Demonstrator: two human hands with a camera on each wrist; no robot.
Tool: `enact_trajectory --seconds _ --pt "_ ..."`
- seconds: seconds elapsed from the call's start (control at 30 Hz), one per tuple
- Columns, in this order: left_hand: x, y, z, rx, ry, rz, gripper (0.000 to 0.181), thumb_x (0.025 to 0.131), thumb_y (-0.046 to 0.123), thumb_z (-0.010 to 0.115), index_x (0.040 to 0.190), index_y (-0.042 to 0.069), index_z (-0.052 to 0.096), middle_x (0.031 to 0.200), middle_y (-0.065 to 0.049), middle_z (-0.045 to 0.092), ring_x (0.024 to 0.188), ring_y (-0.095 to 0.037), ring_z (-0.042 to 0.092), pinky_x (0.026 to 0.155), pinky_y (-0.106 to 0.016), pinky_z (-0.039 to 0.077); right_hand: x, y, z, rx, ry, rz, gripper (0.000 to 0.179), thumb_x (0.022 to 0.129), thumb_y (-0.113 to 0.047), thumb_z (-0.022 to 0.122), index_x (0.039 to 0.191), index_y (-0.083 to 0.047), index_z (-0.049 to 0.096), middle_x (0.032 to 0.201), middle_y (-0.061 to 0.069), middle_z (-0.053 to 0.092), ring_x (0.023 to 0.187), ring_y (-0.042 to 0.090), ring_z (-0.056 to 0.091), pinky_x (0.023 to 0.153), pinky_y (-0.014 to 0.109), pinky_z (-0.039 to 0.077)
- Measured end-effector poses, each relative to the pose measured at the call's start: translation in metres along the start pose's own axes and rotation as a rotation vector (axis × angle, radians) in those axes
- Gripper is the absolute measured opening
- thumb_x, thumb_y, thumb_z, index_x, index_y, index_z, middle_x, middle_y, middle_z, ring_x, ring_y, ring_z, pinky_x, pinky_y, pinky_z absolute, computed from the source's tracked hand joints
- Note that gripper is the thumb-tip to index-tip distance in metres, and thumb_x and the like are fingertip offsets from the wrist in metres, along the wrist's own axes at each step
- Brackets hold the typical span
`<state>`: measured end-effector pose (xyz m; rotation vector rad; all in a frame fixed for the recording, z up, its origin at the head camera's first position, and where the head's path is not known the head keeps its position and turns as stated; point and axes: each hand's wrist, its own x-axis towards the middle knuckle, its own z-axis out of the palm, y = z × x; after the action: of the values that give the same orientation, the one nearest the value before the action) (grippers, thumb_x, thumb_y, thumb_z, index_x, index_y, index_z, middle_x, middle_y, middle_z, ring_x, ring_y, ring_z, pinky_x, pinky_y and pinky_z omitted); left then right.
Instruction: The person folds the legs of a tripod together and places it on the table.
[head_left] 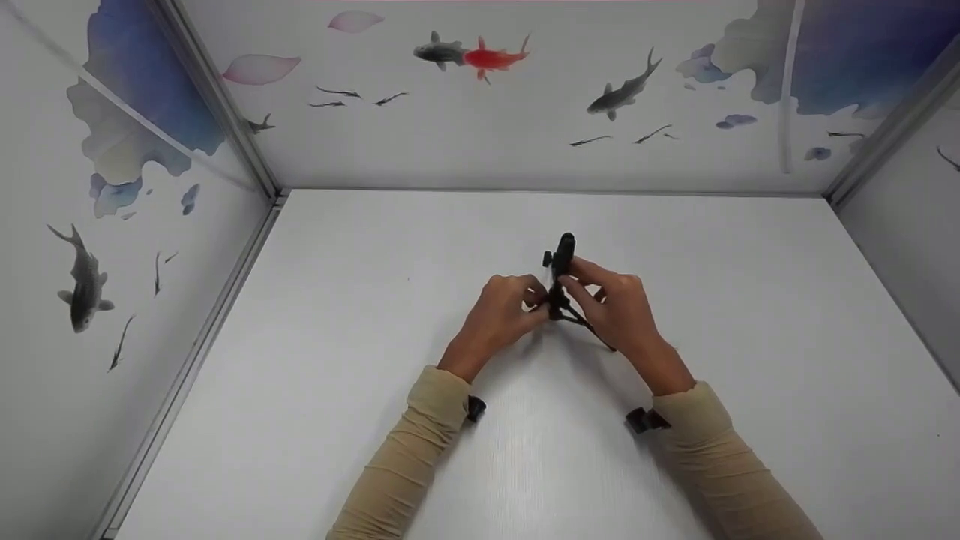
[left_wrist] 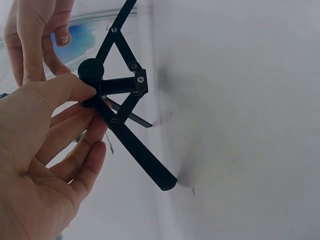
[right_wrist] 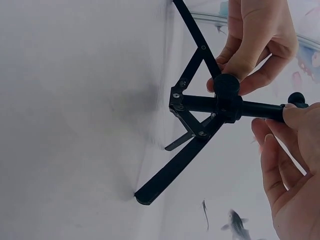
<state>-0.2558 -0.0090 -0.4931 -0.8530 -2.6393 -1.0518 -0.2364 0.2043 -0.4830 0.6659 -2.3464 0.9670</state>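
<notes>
A small black tripod (head_left: 556,296) stands on the table with its legs spread. In the right wrist view its leg (right_wrist: 172,167), hinged braces and round side knob (right_wrist: 227,85) show clearly. My left hand (head_left: 499,311) pinches the tripod low down, at the collar where the legs join, with thumb and fingers. Higher up, my right hand (head_left: 619,304) holds the upright column (right_wrist: 262,110) between thumb and fingertips, just below a smaller knob. The left wrist view shows the left thumb beside the round knob (left_wrist: 91,70). There the column's upper part is hidden behind the hand.
A white table (head_left: 337,337) lies under the hands. White panels (head_left: 525,142) painted with fish and blue patches rise at the back and sides, joined by metal edge strips (head_left: 225,97). A small black camera (head_left: 641,420) sits at the right cuff, another (head_left: 476,409) at the left.
</notes>
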Motion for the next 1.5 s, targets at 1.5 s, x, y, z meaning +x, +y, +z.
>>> enact_trajectory --seconds 1.5 --pt "-0.0007 0.0016 0.0008 -0.047 0.041 0.012 0.011 0.094 0.014 0.081 0.104 0.008 0.082 0.095 -0.003 0.085 0.088 -0.014 0.080 0.088 -0.037 0.060 0.0003 0.0030 -0.0024 0.024 -0.018 0.018 0.032 0.105 -0.018 0.073 0.137 -0.017 0.076 0.114 0.002 0.084 0.096 0.018 0.082 0.061 0.029 0.059"
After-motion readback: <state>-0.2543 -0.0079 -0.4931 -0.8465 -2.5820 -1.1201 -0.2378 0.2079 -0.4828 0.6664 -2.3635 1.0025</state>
